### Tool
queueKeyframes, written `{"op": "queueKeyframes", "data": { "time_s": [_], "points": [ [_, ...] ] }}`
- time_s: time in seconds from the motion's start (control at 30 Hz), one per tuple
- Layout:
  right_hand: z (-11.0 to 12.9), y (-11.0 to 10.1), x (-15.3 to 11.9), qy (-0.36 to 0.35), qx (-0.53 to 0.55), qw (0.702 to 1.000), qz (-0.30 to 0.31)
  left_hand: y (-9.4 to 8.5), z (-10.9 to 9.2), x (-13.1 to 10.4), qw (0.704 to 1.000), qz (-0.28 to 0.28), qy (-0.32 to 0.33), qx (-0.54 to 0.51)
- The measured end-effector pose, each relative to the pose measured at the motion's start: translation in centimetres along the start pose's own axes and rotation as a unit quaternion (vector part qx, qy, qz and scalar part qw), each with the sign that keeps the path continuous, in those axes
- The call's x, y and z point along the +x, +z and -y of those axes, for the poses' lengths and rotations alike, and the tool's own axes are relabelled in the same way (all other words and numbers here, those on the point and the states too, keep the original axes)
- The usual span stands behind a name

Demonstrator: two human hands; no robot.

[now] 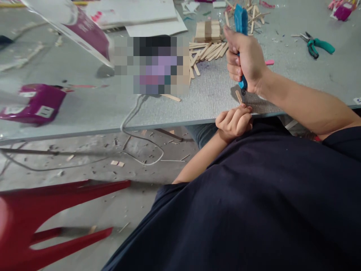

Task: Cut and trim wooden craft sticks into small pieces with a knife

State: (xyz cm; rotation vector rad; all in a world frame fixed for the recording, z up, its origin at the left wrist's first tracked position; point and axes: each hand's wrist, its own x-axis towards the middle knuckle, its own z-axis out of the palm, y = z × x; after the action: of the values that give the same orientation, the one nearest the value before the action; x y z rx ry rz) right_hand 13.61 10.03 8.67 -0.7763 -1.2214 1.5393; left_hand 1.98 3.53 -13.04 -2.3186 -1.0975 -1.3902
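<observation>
My right hand (pixel 248 56) is wrapped round a blue utility knife (pixel 241 20), held upright with its dark tip pointing down at the table. Just below that tip, my left hand (pixel 234 121) is closed at the table's front edge. It pins a wooden craft stick (pixel 238 97), whose rounded end sticks out past the fingers. The knife tip is beside the stick; whether they touch I cannot tell. Behind my hands lie a pile of loose craft sticks (pixel 210 52) and a banded bundle of sticks (pixel 208 31).
Green-handled pliers (pixel 321 46) lie at the right. Purple packs (pixel 46 104) and a white-and-purple container (pixel 90 32) are at the left, near a blurred-out patch. A cable (pixel 142 162) hangs off the table edge (pixel 158 124). A red chair (pixel 31 210) stands at lower left.
</observation>
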Motion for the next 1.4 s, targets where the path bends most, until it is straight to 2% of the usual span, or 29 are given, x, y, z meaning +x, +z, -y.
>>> {"op": "queueKeyframes", "data": {
  "time_s": [0.13,0.2,0.27,0.33,0.37,0.4,0.43,0.5,0.57,0.63,0.73,0.8,0.87,0.9,0.93,1.0,1.13,1.23,1.3,1.4],
  "points": [
    [1.5,0.0,0.1,0.01,0.026,0.999,-0.031,0.2,0.9,-0.4,0.997,0.044,-0.032,-0.053],
    [2.6,-0.3,0.2,0.004,0.052,0.998,-0.039,0.1,0.8,-0.3,0.995,0.047,-0.047,-0.068],
    [3.6,-1.0,0.3,-0.003,0.09,0.996,-0.026,-0.5,0.0,0.2,0.995,-0.005,-0.076,-0.068],
    [4.5,-1.8,0.3,-0.009,0.121,0.993,-0.001,-1.8,-1.5,1.4,0.982,-0.125,-0.117,-0.077],
    [4.8,-2.2,0.2,-0.015,0.123,0.992,0.011,-2.7,-2.4,2.3,0.968,-0.175,-0.14,-0.11],
    [5.1,-2.5,0.1,-0.027,0.114,0.993,0.019,-3.6,-3.3,3.4,0.952,-0.187,-0.163,-0.177],
    [5.4,-2.8,-0.1,-0.048,0.094,0.994,0.023,-4.7,-4.0,4.6,0.932,-0.158,-0.189,-0.266],
    [5.9,-3.1,-0.7,-0.099,0.043,0.994,0.025,-6.8,-5.0,7.1,0.863,-0.07,-0.254,-0.43],
    [6.6,-3.0,-1.5,-0.137,0.006,0.99,0.03,-8.5,-5.5,9.4,0.797,0.05,-0.307,-0.518],
    [7.4,-2.8,-2.6,-0.137,-0.008,0.99,0.043,-9.6,-5.9,11.0,0.742,0.129,-0.338,-0.565],
    [8.7,-2.7,-4.3,-0.147,0.007,0.987,0.059,-10.3,-6.7,12.1,0.68,0.161,-0.345,-0.626],
    [9.3,-3.0,-5.1,-0.167,0.05,0.98,0.097,-10.6,-7.4,12.2,0.661,0.156,-0.345,-0.648],
    [9.5,-3.6,-5.8,-0.18,0.1,0.965,0.161,-11.0,-8.0,12.1,0.655,0.153,-0.348,-0.653],
    [9.5,-4.0,-6.1,-0.152,0.08,0.958,0.23,-11.1,-8.2,12.0,0.654,0.154,-0.352,-0.652],
    [9.3,-4.5,-6.4,-0.153,0.092,0.953,0.245,-11.3,-8.4,12.0,0.655,0.154,-0.355,-0.649],
    [8.6,-5.3,-6.9,-0.18,0.176,0.939,0.234,-11.7,-8.7,11.8,0.662,0.15,-0.361,-0.639],
    [7.3,-6.4,-7.9,-0.114,0.316,0.9,0.278,-12.3,-9.1,11.5,0.689,0.143,-0.362,-0.611],
    [6.7,-6.9,-8.4,-0.11,0.368,0.879,0.281,-12.3,-9.3,11.3,0.707,0.129,-0.359,-0.596],
    [6.4,-7.1,-8.6,-0.123,0.365,0.884,0.264,-12.0,-9.5,11.2,0.719,0.113,-0.358,-0.586],
    [5.9,-7.2,-8.8,-0.147,0.322,0.907,0.226,-11.5,-9.5,10.9,0.735,0.092,-0.357,-0.569]
  ]
}}
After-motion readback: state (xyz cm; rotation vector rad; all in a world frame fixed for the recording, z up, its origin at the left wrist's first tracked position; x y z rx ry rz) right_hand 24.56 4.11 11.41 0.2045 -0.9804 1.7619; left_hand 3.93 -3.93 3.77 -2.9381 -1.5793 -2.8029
